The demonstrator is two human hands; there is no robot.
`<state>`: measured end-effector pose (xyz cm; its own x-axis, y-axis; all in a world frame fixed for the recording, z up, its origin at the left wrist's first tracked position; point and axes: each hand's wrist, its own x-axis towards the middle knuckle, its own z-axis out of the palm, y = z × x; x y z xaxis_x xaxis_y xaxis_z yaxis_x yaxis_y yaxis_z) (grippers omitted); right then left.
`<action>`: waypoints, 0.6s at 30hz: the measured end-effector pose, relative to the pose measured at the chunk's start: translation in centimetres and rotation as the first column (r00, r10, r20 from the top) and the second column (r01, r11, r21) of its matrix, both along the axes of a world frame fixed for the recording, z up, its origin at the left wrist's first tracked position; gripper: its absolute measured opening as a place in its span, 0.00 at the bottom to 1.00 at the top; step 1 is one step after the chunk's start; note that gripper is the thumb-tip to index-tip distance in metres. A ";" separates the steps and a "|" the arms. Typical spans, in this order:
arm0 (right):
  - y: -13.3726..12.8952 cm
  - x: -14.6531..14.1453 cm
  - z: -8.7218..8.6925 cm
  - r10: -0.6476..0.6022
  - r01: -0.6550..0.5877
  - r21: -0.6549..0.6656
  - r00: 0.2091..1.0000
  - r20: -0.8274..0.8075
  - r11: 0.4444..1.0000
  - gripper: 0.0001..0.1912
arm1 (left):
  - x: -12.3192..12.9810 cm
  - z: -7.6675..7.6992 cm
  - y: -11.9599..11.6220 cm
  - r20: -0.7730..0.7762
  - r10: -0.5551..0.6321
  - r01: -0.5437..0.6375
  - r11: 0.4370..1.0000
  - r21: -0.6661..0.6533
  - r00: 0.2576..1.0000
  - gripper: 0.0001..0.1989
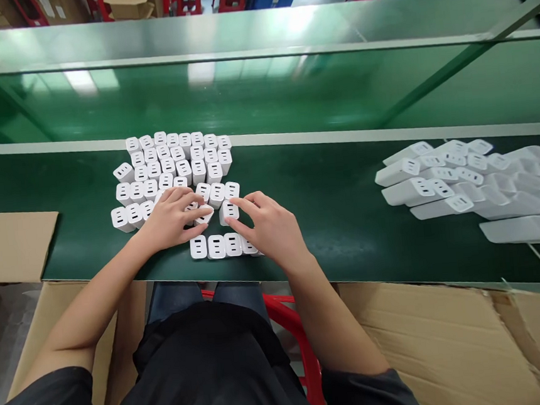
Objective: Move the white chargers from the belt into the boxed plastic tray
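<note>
Several white two-slot blocks (183, 169) stand in uneven rows on the green table, their slotted ends up. My left hand (177, 218) reaches over the lower part of the group, its thumb and fingers around a tilted white block (204, 216). My right hand (270, 228) has its thumb and index finger at the sides of another white block (230, 211), at the group's right edge. Nearer to me is a short front row of white blocks (216, 246); its right end is partly hidden by my right hand.
On the right of the green table (319, 223) lie several long white stacks (411, 190), some in clear wrapping. A cardboard sheet (11, 246) is at the left edge. Open cardboard boxes (433, 339) stand below the near edge. A low green wall (242, 98) runs behind.
</note>
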<state>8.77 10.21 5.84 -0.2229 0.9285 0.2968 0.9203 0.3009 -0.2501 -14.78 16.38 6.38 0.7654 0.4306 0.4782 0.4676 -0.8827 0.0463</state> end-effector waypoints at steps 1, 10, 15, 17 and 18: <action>0.0 0.0 0.1 -0.004 0.004 -0.022 1.000 0.001 1.000 0.17 | -0.6 0.2 -0.1 -0.004 -0.015 0.014 0.999 -0.044 1.000 0.10; 0.4 -1.1 1.5 0.063 -0.062 -0.202 0.998 -0.001 0.977 0.16 | -4.7 -0.3 -1.0 0.111 -0.047 0.072 0.972 -0.225 0.993 0.15; 1.4 -3.5 3.4 0.172 -0.152 -0.340 0.985 0.028 0.928 0.17 | -5.0 -1.3 -1.5 0.212 -0.020 0.065 0.976 -0.205 0.977 0.13; 2.0 -4.4 4.0 0.216 -0.190 -0.388 0.976 0.024 0.902 0.17 | -5.0 -1.3 -1.7 0.252 0.014 0.026 0.988 -0.153 0.968 0.11; 2.2 -4.8 4.3 0.234 -0.206 -0.408 0.972 0.020 0.889 0.16 | -5.0 -1.2 -1.8 0.272 0.051 -0.017 0.992 -0.126 0.961 0.10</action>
<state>3.94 12.45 10.15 -0.4414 0.8902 -0.1127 0.8609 0.3848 -0.3328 -19.74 14.62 5.22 0.5959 0.5221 0.6102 0.4518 -0.8461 0.2829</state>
